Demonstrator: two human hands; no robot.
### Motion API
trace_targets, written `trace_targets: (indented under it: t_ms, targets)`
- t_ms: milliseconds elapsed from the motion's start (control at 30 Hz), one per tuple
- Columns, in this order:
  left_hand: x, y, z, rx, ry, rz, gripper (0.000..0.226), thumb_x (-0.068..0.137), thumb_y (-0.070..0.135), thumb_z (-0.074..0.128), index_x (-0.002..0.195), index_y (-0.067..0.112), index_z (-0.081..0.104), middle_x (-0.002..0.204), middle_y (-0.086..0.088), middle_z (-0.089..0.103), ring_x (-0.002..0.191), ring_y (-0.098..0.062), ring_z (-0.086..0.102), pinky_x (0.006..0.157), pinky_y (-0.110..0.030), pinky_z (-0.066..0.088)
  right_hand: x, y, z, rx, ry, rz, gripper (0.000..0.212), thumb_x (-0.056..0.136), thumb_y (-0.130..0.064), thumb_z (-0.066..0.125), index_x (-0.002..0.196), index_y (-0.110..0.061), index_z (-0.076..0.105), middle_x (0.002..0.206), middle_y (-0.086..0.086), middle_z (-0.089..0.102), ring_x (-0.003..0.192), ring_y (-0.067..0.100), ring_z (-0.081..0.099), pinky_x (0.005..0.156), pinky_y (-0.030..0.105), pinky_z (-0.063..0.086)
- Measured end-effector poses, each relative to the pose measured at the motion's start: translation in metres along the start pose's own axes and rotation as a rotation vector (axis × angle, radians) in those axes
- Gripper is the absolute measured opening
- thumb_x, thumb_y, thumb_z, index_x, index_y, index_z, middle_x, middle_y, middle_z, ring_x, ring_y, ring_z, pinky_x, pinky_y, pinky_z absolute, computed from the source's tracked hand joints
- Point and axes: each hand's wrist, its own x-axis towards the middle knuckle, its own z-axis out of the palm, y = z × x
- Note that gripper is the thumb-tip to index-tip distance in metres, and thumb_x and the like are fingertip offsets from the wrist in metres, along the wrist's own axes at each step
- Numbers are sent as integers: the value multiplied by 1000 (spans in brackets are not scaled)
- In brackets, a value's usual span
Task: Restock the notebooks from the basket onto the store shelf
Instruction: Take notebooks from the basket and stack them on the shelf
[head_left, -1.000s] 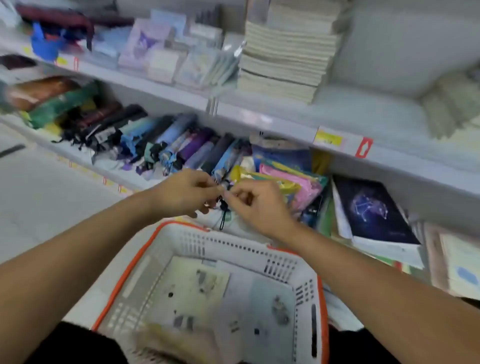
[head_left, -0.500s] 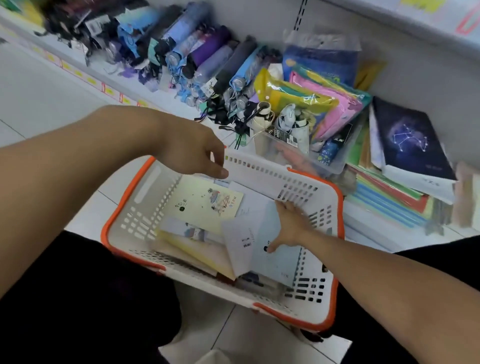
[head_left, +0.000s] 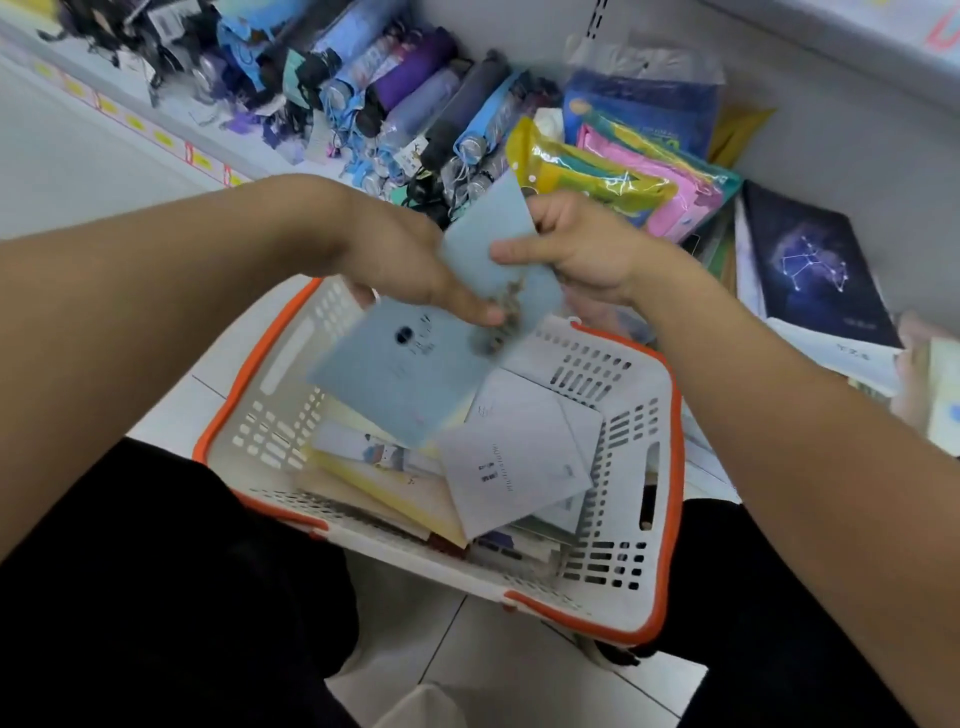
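White perforated plastic basket with orange rim (head_left: 670, 467) sits lowest in view, between the person's dark-clad knees, and serves as landmark. Inside it: at least four loose notebooks countable — two white-covered ones (head_left: 511, 475) at centre right, one with a small cartoon figure (head_left: 363, 452) at left, one pale yellow (head_left: 415, 499) under it; more edges show along the near wall, number uncertain. Change since half a second ago: both hands were then down at the basket, the right flat on a cover; now both are raised above its far rim, each carrying a thin pale blue notebook. Left hand (head_left: 410, 265) pinches one blue notebook (head_left: 400, 369) by its top edge, so it hangs over the basket's far left. Right hand (head_left: 587, 244) clasps the second blue notebook (head_left: 493, 249), thumb across the cover, fingers behind. Two blue notebooks lifted, none yet shelved; judgement: pickup done, transfer to shelf next. Beyond the basket, the white store shelf (head_left: 810, 135) carries one dark constellation-print notebook (head_left: 810, 265) on a stack at right, coloured plastic pouches (head_left: 613, 171) at centre, and folded umbrellas (head_left: 395, 88) at left, too crowded to count.
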Motion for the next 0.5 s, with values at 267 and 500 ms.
trace_targets:
  t_ms: [267, 500]
  targets:
    - [-15, -42, -53, 317, 690, -204, 31, 92, 21, 62, 82, -8, 57, 75, -23, 53, 76, -38, 52, 70, -39, 41, 39, 113, 62, -672, 36, 383, 88, 74, -58, 77, 142, -13, 45, 143, 6, 49, 128, 23, 49, 96, 31, 43]
    - [-3, -72, -55, 319, 629, -256, 21, 89, 14, 58, 79, -5, 60, 69, -18, 57, 62, -31, 53, 61, -34, 44, 41, 185, 111, -934, 47, 474, 122, 42, -64, 90, 139, -16, 35, 135, 5, 36, 128, 29, 36, 97, 47, 45]
